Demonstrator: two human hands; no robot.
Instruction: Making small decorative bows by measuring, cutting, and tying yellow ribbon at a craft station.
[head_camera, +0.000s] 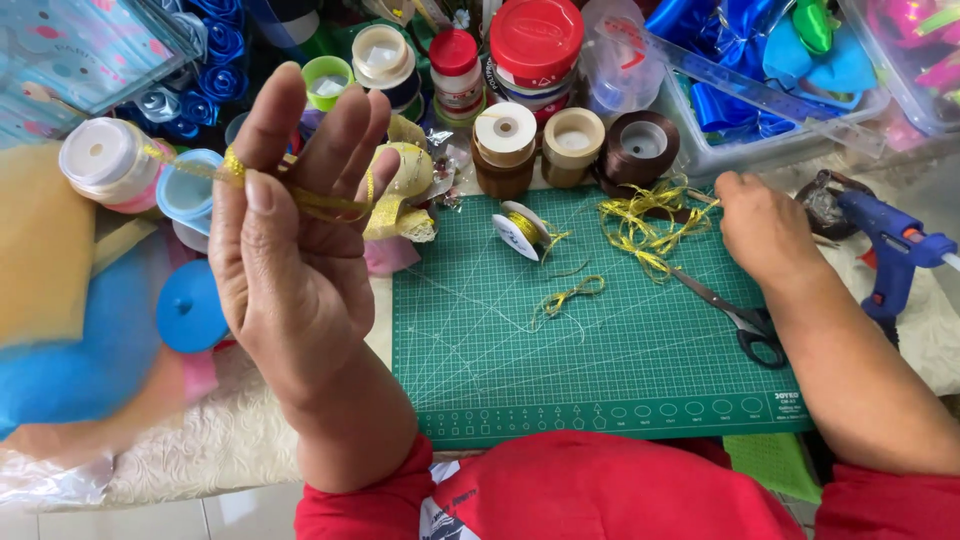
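- Fingers of our left hand stand raised and spread, palm toward us, with thin gold ribbon wound around them in a few loops, so the hand carries the ribbon on its fingers instead of pinching it.
- Our right hand rests knuckles-up on the far right part of the green cutting mat, its fingers curled down beside a loose tangle of gold ribbon scraps; we cannot tell whether those fingers pinch a strand or just lie on it.
- Black-handled scissors lie on the mat just below our right hand, blades pointing toward the tangle.
- A small white spool wound with gold ribbon lies tilted near the mat's top middle, and a short curled gold offcut lies below it, apart from both hands.
- Along the mat's far edge stand rolls of ribbon: a brown and white one, a tan one and a dark brown one.
- Behind them we see a red-lidded jar and a smaller red-capped bottle.
- A blue glue gun lies to the right of our right hand, off the mat.
- A clear bin of blue satin bows sits at the upper right.
- Blue ribbon roses cluster at the upper left, behind our raised hand.
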